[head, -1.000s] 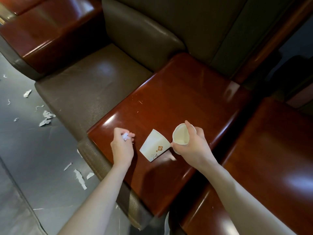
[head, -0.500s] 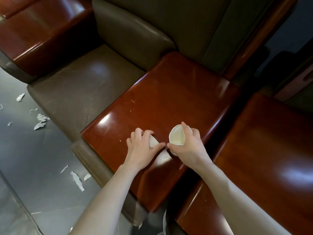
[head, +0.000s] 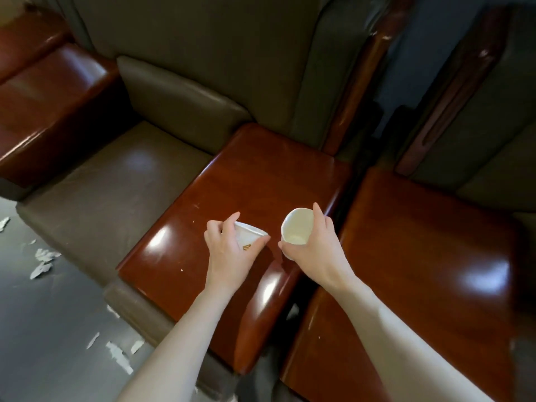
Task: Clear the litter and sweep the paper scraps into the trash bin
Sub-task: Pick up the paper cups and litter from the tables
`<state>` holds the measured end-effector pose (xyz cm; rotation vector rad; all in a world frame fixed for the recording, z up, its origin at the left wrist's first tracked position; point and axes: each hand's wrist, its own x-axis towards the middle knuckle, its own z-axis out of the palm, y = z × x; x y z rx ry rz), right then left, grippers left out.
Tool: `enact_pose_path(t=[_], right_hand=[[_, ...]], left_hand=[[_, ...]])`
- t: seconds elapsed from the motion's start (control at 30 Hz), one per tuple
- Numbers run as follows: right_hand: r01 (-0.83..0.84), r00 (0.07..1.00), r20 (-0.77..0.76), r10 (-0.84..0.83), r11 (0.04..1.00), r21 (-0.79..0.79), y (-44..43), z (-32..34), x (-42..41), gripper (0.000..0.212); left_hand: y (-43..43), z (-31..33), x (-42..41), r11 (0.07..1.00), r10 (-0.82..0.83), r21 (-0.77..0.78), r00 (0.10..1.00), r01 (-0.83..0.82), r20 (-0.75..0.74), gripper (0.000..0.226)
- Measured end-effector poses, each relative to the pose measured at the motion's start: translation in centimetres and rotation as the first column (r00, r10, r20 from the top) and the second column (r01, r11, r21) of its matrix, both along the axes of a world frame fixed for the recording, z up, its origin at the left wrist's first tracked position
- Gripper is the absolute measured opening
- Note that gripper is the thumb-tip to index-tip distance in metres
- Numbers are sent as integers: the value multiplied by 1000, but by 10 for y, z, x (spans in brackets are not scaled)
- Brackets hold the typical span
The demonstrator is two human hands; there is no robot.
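At the centre of the frame my left hand (head: 229,250) pinches a flattened paper cup (head: 250,235) between thumb and fingers over the glossy wooden armrest (head: 261,175). I cannot tell whether the cup touches the wood. Just to its right, my right hand (head: 316,250) curls round an upright paper cup (head: 297,227), its mouth open toward me. Torn paper scraps (head: 43,261) lie on the grey floor at the left edge, beside the brown seat (head: 116,184).
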<state>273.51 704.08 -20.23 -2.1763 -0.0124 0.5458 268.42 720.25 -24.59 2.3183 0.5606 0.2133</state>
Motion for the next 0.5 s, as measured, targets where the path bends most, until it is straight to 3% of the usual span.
enact_pose_path(t=[0.17, 0.33, 0.5], right_hand=[[188, 975, 113, -191, 982, 35, -69, 55, -2, 99], [365, 915, 165, -369, 929, 56, -184, 101, -45, 93], [585, 780, 228, -583, 808, 64, -333, 133, -126, 91]], left_hand=[[-58, 59, 27, 978, -180, 132, 969, 159, 168, 72], [-169, 114, 26, 932, -364, 100, 894, 350, 261, 68], [-335, 158, -15, 805, -568, -20, 779, 594, 268, 79]])
